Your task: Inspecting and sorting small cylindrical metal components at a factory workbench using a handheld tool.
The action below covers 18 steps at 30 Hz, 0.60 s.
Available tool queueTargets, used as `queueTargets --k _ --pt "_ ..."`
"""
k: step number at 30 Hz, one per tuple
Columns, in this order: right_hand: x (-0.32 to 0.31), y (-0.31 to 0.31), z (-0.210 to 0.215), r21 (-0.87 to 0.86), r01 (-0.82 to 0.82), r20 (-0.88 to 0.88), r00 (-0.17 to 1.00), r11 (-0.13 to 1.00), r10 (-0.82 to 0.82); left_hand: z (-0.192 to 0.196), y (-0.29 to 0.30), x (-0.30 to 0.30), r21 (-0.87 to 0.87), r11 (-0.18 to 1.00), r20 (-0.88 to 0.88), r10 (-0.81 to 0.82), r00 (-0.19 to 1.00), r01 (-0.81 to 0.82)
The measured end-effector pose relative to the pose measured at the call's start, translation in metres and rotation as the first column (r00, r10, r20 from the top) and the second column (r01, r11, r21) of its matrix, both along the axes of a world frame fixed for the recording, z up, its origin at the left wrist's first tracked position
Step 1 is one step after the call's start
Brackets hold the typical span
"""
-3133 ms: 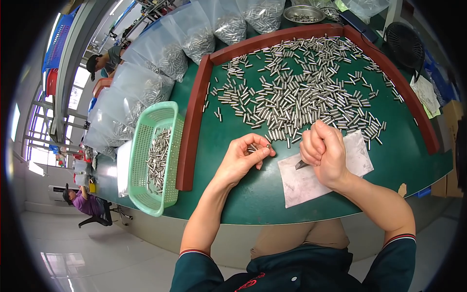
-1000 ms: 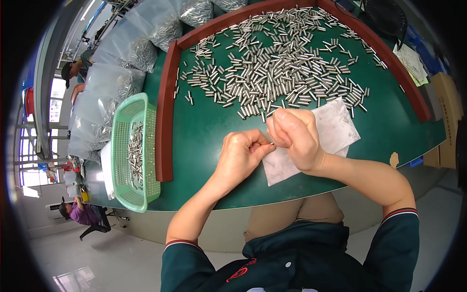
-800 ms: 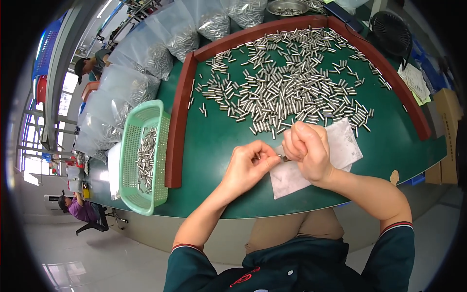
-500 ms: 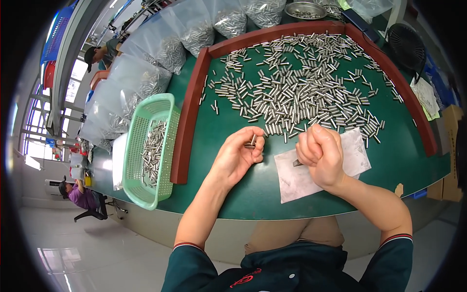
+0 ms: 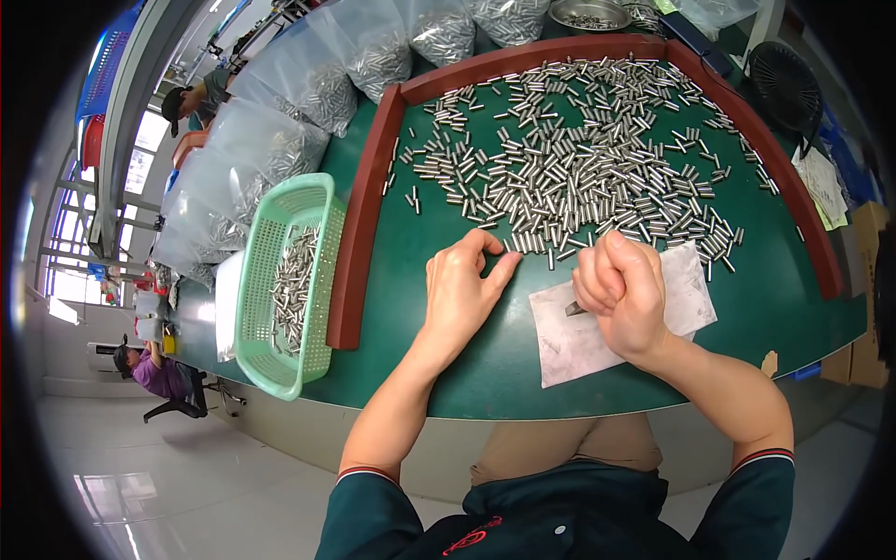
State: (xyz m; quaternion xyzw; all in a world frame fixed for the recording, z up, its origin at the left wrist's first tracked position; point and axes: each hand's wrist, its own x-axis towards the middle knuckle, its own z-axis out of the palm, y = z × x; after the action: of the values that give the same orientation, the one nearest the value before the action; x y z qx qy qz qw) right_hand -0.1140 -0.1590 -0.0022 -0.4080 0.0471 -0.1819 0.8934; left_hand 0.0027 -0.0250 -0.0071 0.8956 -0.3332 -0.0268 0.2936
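Short, shiny metal pins point(image 5: 579, 187) lie in a wide loose pile on the green tabletop point(image 5: 485, 373). At the pile's near edge, my left hand point(image 5: 462, 289) is turned knuckles up, its thumb and forefinger closing around a metal pin point(image 5: 509, 245). Its other fingers curl underneath, so whatever they hold is hidden. My right hand point(image 5: 621, 294) is a loose fist above a smudged white cloth point(image 5: 569, 355). A grey metal piece point(image 5: 574, 308) pokes out below its curled fingers; most of it is covered.
A dark red wooden frame point(image 5: 359, 224) borders the pile. Left of it stands a green plastic basket point(image 5: 320, 341) with pins inside. Clear bags point(image 5: 327, 93) of pins line the back and left. A metal bowl point(image 5: 611, 16) and black fan point(image 5: 784, 89) stand far right. Two people work at left.
My left hand has turned from palm up, with pins showing in its fingers, to knuckles up, reaching to the pile's edge. My right fist has barely shifted.
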Motion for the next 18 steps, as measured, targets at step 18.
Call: queueTargets --k 18 --pt "0.0 -0.001 -0.001 0.001 0.002 -0.005 1.0 1.0 -0.002 0.002 0.014 0.018 -0.518 0.819 -0.834 -0.418 0.36 -0.246"
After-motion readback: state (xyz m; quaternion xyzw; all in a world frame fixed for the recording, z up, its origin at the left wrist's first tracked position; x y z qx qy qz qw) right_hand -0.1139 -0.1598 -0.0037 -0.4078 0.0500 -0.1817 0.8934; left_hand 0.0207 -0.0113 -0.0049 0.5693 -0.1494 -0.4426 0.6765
